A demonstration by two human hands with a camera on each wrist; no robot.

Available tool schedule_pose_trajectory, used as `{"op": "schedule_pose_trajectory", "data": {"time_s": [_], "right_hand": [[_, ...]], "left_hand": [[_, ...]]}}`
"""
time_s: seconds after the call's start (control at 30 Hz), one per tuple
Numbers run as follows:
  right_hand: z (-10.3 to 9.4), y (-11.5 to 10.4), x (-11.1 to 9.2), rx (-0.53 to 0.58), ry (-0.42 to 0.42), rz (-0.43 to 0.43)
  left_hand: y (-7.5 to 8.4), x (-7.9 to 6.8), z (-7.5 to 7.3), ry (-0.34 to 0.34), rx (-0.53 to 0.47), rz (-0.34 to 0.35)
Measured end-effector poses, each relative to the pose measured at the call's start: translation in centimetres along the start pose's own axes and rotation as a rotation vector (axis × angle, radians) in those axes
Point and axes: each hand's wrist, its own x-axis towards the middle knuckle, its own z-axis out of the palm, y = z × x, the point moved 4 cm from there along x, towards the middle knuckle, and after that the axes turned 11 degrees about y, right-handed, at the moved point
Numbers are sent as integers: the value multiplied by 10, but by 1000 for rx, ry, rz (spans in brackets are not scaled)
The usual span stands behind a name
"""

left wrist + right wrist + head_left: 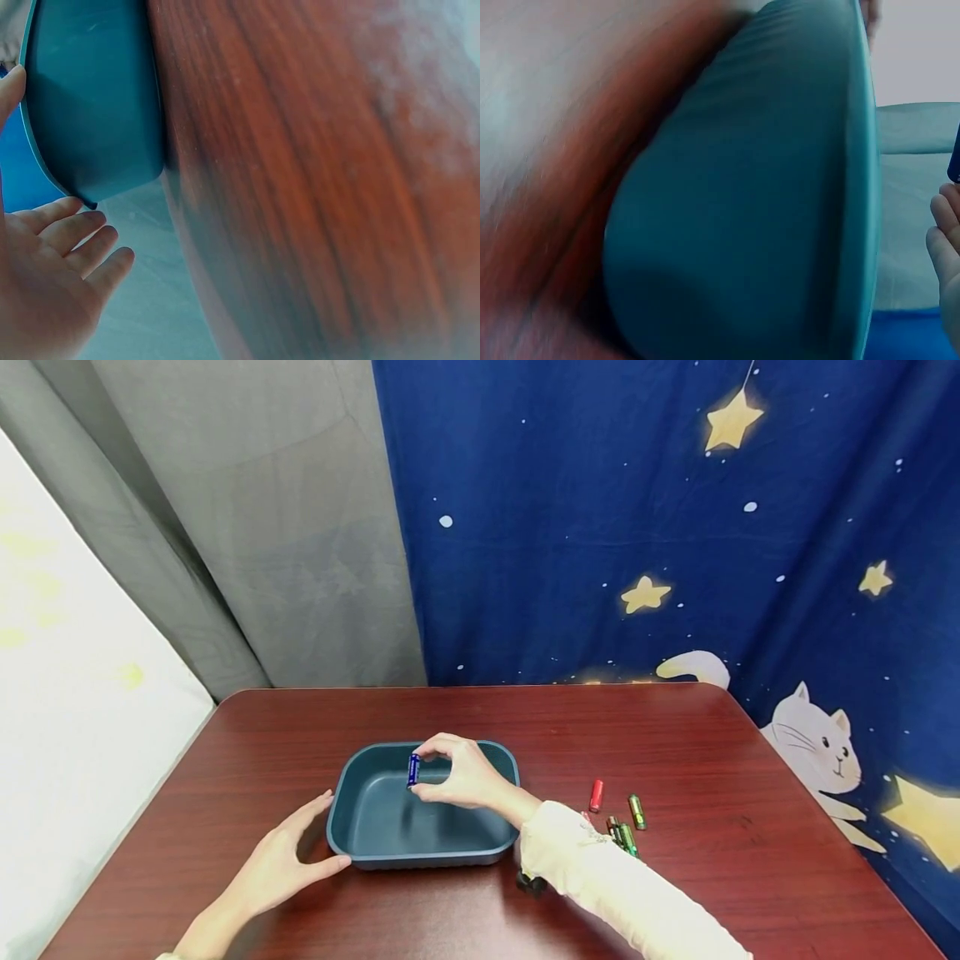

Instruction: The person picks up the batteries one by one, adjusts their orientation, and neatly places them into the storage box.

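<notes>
Between thumb and fingertips, my right hand [467,777] pinches a small blue battery [413,771], held upright over a blue-green plastic bin [367,814]. In the right wrist view the battery [955,161] shows only at the right edge, above the fingertips, beside the bin's wall [735,217]. My left hand [273,862] is at the bin's left end, its thumb and fingers spread with the tips right at the rim. The left wrist view shows the left hand's fingers [105,274] extended, one fingertip at the bin's corner.
Right of the bin, a red battery [596,795], a green battery [637,812] and several others lie on the brown wooden table [712,827], some partly behind the right sleeve [600,877]. Beyond the table hang grey and blue star-patterned curtains [525,568].
</notes>
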Motion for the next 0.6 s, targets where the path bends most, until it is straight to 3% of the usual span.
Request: {"op": "schedule_pose_trajectory", "data": {"time_s": [0.27, 0.6], "right_hand": [[28, -1, 0, -60, -41, 66], [48, -2, 5, -130, -61, 133]], "left_hand": [[-2, 1, 2, -21, -3, -22], [-1, 2, 2, -23, -1, -17]]}}
